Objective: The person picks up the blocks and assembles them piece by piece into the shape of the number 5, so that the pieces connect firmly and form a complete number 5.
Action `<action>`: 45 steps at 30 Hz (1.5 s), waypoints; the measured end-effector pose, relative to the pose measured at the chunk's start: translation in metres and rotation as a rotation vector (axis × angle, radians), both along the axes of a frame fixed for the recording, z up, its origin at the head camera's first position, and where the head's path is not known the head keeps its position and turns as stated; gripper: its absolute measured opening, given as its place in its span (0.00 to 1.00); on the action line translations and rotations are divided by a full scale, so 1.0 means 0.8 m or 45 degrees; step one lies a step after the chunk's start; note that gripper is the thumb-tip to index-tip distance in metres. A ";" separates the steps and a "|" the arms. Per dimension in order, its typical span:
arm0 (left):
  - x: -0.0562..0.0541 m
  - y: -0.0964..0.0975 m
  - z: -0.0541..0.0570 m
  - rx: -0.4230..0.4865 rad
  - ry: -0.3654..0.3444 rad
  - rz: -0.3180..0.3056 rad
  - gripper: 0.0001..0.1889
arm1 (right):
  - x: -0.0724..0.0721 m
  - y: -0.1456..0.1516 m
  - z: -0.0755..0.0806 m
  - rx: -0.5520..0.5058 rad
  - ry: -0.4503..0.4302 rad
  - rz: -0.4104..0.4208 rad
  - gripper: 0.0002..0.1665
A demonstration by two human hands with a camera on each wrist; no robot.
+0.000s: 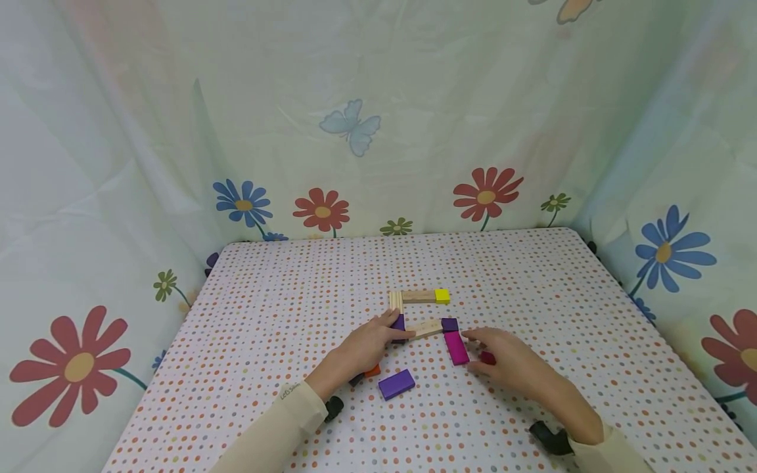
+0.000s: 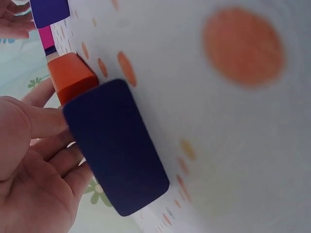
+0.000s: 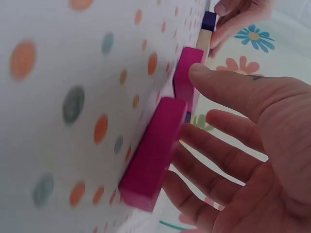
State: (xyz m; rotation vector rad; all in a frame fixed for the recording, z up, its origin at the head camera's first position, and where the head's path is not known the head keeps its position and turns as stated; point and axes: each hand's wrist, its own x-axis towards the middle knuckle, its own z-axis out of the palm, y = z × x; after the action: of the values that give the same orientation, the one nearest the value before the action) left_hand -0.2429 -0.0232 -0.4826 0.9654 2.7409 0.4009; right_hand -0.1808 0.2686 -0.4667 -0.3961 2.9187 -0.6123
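A bent line of small blocks lies on the table. My left hand [image 1: 361, 348] pinches a dark purple block [image 1: 399, 322] between thumb and fingers, beside an upright-running plain wood block [image 1: 395, 300]. From there a slanted wood block [image 1: 427, 328] runs to a small dark purple block [image 1: 449, 325], with a magenta block [image 1: 456, 348] below it. My right hand [image 1: 511, 361] is at that magenta block's right side, thumb and fingers spread, fingertips right at its edge. Another magenta block [image 3: 154, 153], partly hidden in the head view, lies under the right palm.
Behind, a wood block [image 1: 418, 297] extends to a yellow block [image 1: 442, 296]. A purple block [image 1: 397, 384] lies separately in front. Below the left wrist are an orange block [image 2: 73, 77] and a dark navy block [image 2: 116, 150]. Patterned curtains [image 1: 378, 131] hang around the dotted tabletop [image 1: 284, 282].
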 end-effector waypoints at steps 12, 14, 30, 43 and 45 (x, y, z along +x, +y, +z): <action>0.000 0.001 -0.002 -0.012 0.015 -0.002 0.39 | 0.015 0.030 0.003 0.114 0.104 -0.005 0.28; 0.000 0.001 -0.002 -0.009 0.012 0.000 0.39 | 0.015 0.034 0.003 0.116 0.102 -0.004 0.28; 0.001 0.001 -0.003 -0.003 -0.025 0.031 0.39 | 0.014 0.040 -0.003 0.152 0.073 -0.018 0.22; 0.001 -0.001 -0.001 0.031 0.007 0.003 0.34 | 0.015 0.042 -0.004 0.140 0.086 0.005 0.20; 0.002 -0.001 0.000 0.035 0.018 -0.005 0.32 | 0.016 0.041 -0.003 0.143 0.082 0.008 0.20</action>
State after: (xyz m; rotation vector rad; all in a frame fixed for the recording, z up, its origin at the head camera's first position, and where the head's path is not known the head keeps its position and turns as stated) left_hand -0.2415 -0.0240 -0.4827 0.9842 2.7529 0.4340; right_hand -0.1683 0.3012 -0.4691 -0.4188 2.9943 -0.4405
